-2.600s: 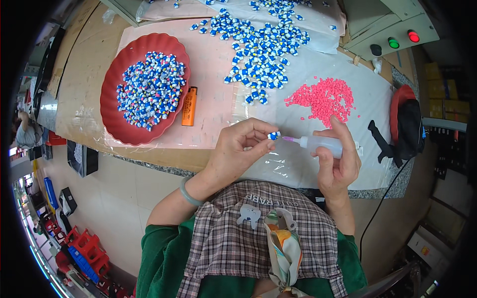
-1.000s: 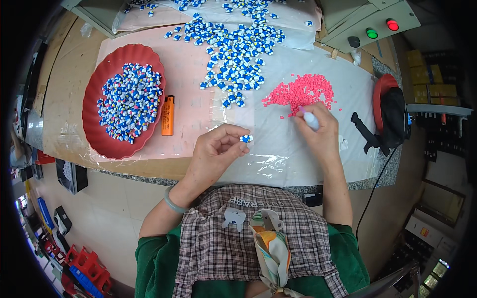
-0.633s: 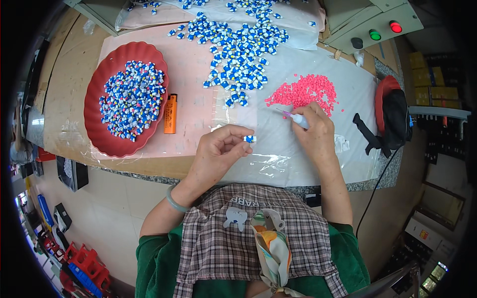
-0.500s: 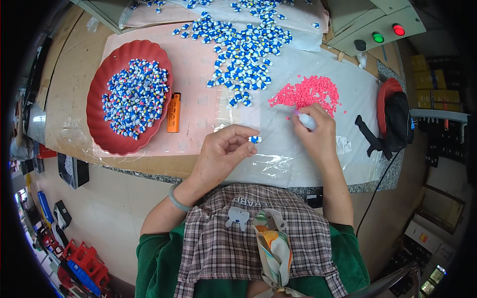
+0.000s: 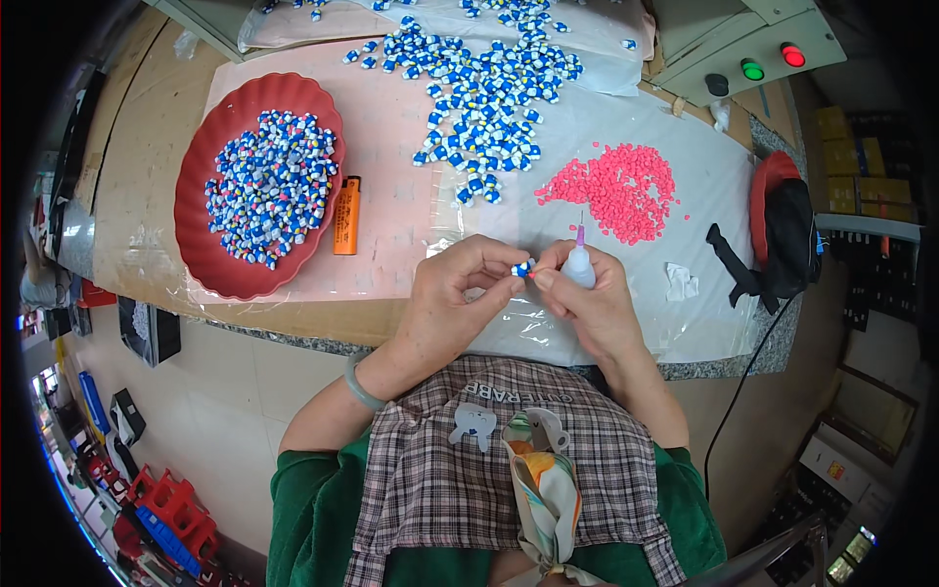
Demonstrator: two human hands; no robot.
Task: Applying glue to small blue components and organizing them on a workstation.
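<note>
My left hand [image 5: 448,295] pinches a tiny blue-and-white molded piece [image 5: 521,268] between thumb and fingertips, above the front of the work sheet. Close against it, my right hand [image 5: 604,305] has its thumb and finger pressed together with a small pink bit [image 5: 532,275] at their tips. The same hand holds a small white squeeze bottle [image 5: 580,264], its purple needle tip pointing up and away from me. Beyond the right hand lies a spread heap of pink bits [image 5: 626,186]. Farther off is a large pile of blue-and-white pieces [image 5: 489,108].
At left stands a red scalloped tray [image 5: 191,210] holding many blue-and-white pieces, some with pink on them. An orange lighter [image 5: 346,217] lies beside it. A crumpled white scrap [image 5: 682,282] and a black cloth-like item [image 5: 785,240] are at right. A panel [image 5: 753,68] carries lit buttons.
My right hand has come from the pink heap to the left hand, bringing the bottle and a pink bit up to the held piece. The left hand has shifted slightly right.
</note>
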